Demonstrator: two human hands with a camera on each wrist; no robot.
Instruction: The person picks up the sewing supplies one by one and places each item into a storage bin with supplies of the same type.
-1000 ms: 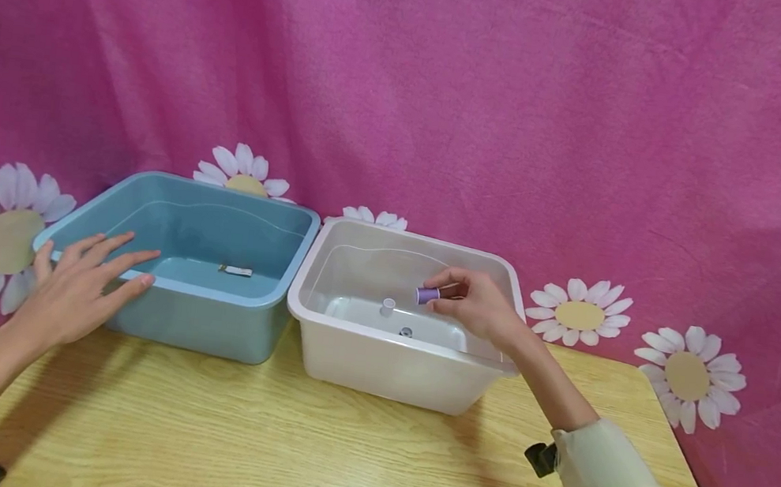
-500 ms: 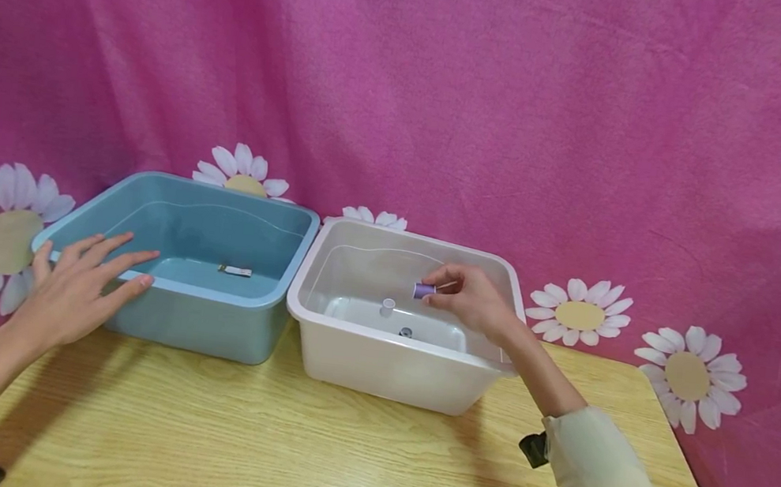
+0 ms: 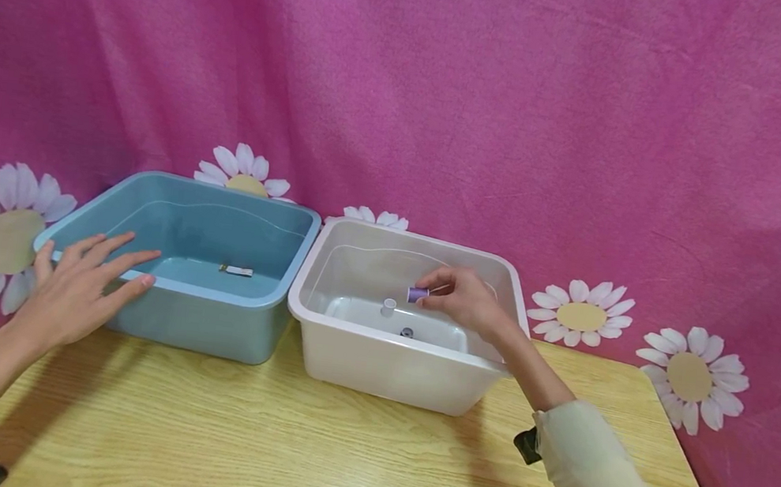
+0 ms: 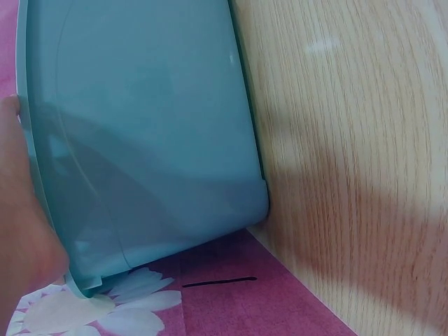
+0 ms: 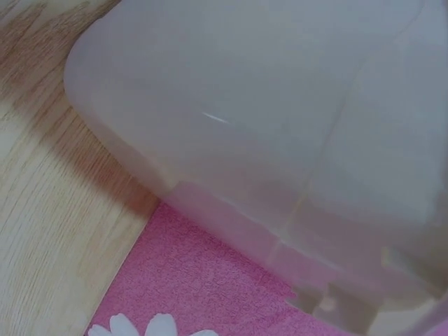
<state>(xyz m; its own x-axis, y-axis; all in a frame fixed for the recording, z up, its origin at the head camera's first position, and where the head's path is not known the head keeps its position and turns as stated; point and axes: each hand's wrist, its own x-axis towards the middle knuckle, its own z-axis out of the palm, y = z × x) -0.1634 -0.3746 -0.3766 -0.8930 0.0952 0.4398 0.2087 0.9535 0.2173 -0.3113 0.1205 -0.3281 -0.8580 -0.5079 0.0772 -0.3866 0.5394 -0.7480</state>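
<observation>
In the head view my right hand (image 3: 466,305) pinches a spool of purple thread (image 3: 418,295) between thumb and fingers, inside the white bin (image 3: 406,368) and above its floor. Under the spool, a small white cylinder (image 3: 388,308) and a small round metallic piece (image 3: 407,332) lie in that bin. My left hand (image 3: 74,294) lies over the near left rim of the blue bin (image 3: 204,319), fingers spread and nearly straight. A small strip, white with a brownish end (image 3: 236,270), lies on the blue bin's floor. The right wrist view shows only the white bin's outer wall (image 5: 231,140) large; the right hand is not visible there.
Both bins stand side by side on a wooden table (image 3: 235,433), their rims nearly touching. Close behind them hangs a pink cloth (image 3: 448,107) printed with white daisies. The table's right edge slopes away beyond the white bin.
My right hand, still pinching the purple spool, has shifted slightly left within the white bin. The left hand and both bins stay in place.
</observation>
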